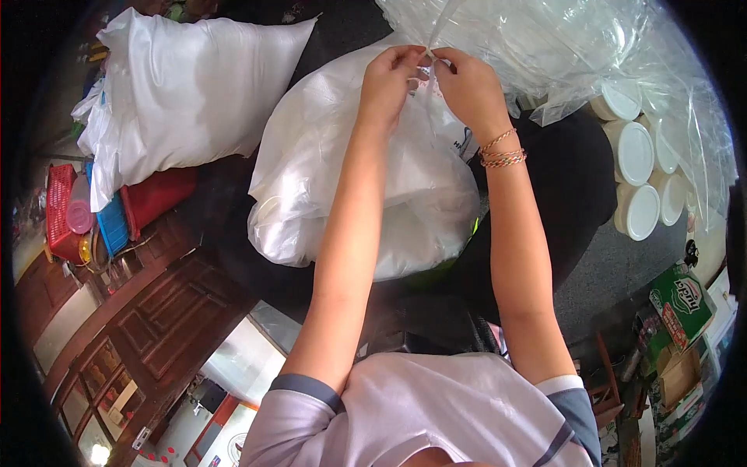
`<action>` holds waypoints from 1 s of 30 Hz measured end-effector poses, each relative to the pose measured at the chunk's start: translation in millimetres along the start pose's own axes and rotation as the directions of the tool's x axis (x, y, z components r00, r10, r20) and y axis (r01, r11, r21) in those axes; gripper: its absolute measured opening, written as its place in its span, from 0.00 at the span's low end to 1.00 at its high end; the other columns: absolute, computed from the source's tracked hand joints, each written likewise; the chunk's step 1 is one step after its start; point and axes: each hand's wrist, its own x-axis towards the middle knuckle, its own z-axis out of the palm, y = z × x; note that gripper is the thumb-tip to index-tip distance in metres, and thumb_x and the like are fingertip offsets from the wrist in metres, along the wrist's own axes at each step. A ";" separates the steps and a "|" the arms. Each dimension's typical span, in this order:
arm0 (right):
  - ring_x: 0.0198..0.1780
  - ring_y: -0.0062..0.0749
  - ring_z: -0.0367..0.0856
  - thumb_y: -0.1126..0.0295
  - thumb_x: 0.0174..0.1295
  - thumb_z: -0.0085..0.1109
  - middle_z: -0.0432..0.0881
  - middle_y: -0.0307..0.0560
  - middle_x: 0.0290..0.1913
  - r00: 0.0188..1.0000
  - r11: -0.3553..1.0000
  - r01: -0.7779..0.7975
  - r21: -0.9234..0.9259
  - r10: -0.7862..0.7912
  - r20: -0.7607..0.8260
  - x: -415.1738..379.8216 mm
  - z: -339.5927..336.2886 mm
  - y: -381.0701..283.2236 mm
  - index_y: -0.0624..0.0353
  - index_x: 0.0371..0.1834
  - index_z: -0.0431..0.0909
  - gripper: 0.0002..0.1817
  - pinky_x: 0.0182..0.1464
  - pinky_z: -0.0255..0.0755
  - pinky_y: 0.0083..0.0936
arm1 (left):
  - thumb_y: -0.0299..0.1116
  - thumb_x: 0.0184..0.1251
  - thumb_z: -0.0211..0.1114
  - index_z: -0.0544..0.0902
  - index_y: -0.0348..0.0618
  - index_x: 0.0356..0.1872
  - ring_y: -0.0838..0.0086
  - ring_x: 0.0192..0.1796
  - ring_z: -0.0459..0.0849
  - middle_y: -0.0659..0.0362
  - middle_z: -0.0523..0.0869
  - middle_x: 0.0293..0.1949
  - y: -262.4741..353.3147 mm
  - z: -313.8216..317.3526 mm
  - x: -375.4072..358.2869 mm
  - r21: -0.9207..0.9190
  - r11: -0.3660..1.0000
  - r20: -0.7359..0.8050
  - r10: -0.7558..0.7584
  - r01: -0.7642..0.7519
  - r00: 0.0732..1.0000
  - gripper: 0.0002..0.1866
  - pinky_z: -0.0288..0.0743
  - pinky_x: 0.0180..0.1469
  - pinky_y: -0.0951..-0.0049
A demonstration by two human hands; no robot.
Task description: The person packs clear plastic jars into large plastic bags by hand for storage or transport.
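My left hand (389,87) and my right hand (472,87) meet at the top of the view, thumbs and fingertips pinched close together. Between them is a thin, pale plastic strip (429,53), at the gathered edge of a large clear plastic bag (537,47). Below my hands a full white sack (311,167) bulges across my lap, with some dark print near my right wrist. Both forearms pass over this sack. A braided bracelet circles my right wrist.
A second white sack (194,93) lies at upper left, near red and blue plastic baskets (113,222). At right, several white-lidded tubs (636,210) stand partly under the clear plastic. A green box (682,303) sits farther right, and wooden doors (167,319) are at lower left.
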 end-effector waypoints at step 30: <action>0.37 0.55 0.85 0.67 0.62 0.58 0.86 0.59 0.32 0.993 0.994 0.066 0.087 -0.057 -0.105 4.0 0.1 -1.0 0.58 0.38 0.86 0.10 0.43 0.78 0.43 | 0.35 0.73 0.62 0.84 0.41 0.46 0.76 0.41 0.79 0.62 0.82 0.40 -3.2 -13.7 -4.3 0.338 0.937 0.079 0.066 -0.089 0.995 0.10 0.71 0.48 0.75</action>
